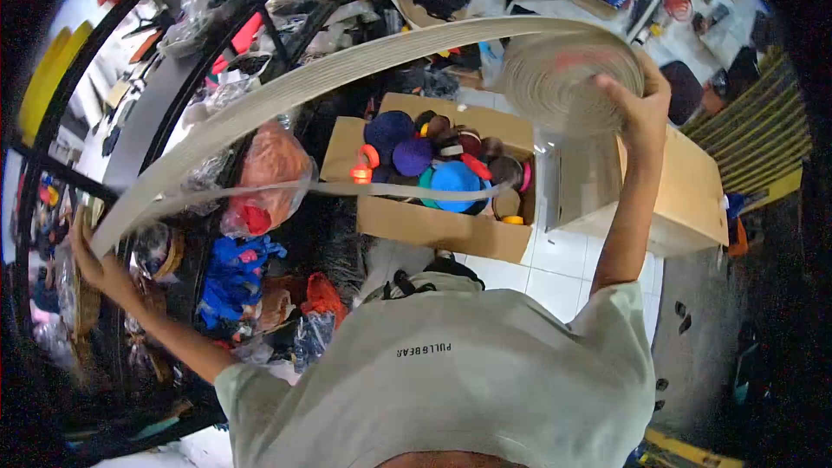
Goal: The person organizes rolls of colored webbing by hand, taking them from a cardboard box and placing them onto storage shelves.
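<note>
A large flat coil of beige ribbed webbing [542,91] is held up on the right side. My right hand [646,108] grips its outer edge, with the thumb over the coil's face. From the coil, a long loose strip [295,78] arches left across the view to my left hand [97,264], whose fingers close around it. A thinner-looking strand [347,190] runs back from there toward the middle, passing in front of an open cardboard box [442,230]. Its far end is blurred. My left fingertips are partly hidden by the strip.
Rolls in several colours, among them a blue roll [455,184], fill the cardboard box. A second box [676,191] stands at right. Dark metal shelving [178,113] with plastic-wrapped goods lines the left. An orange plastic bag [276,169] and blue bag [234,273] lie near it.
</note>
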Demonstrator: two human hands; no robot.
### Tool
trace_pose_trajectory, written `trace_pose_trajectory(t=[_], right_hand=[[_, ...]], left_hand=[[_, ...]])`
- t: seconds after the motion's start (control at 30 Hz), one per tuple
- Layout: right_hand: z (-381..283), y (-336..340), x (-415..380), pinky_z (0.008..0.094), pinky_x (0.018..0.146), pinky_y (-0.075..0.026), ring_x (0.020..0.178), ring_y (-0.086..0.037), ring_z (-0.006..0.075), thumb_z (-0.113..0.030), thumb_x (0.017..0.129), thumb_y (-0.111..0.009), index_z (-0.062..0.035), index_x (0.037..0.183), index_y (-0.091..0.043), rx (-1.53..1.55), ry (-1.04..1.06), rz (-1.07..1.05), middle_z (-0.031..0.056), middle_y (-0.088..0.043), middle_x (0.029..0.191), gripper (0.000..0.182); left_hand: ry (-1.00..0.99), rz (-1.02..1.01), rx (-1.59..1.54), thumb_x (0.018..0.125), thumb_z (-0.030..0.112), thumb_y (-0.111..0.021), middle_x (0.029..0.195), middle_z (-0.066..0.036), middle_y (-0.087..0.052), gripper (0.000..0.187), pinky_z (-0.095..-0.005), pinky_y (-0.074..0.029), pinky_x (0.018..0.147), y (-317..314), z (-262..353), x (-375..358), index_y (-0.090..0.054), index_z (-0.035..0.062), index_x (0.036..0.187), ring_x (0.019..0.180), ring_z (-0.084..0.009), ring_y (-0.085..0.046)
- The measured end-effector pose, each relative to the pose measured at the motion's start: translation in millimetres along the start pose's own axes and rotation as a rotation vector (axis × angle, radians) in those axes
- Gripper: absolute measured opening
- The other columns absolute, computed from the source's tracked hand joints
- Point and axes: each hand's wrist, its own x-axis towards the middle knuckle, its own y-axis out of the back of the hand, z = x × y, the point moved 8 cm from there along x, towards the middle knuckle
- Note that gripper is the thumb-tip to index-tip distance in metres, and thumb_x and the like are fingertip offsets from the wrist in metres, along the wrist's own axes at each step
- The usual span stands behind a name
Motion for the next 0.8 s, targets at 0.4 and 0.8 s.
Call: trace_pose_trajectory(t=[0.4, 0.8], right_hand=[[-29.0, -137.1, -81.0, 0.0360, 0.088, -0.048, 0.098, -0.064, 0.0293, -0.012, 0.064, -0.073, 0.0015, 0.109, -0.065, -0.392, 0.186, -0.715, 0.0169, -0.067, 0.107, 0.047], [-35.9, -233.6, -130.5, 0.0413, 0.082, -0.050, 0.091, -0.063, 0.0342, -0.013, 0.064, -0.075, 0.0001, 0.097, -0.067, -0.326, 0.306, -1.134, 0.0161, -0.066, 0.094, 0.036]], left_hand=[[0.295, -1.139, -0.326, 0.079, 0.018, -0.074, 0.141, -0.020, -0.046, 0.080, -0.0407, -0.035, 0.107, -181.4, 139.5, -199.7, -0.033, 0.0019, 0.145, 0.129, -0.0338, -0.046], [0.094, -0.892, -0.433, 0.080, 0.022, -0.071, 0.125, -0.021, -0.056, 0.073, -0.0440, -0.043, 0.098, -233.8, 187.8, -193.1, -0.039, 0.0019, 0.142, 0.109, -0.0365, -0.057]])
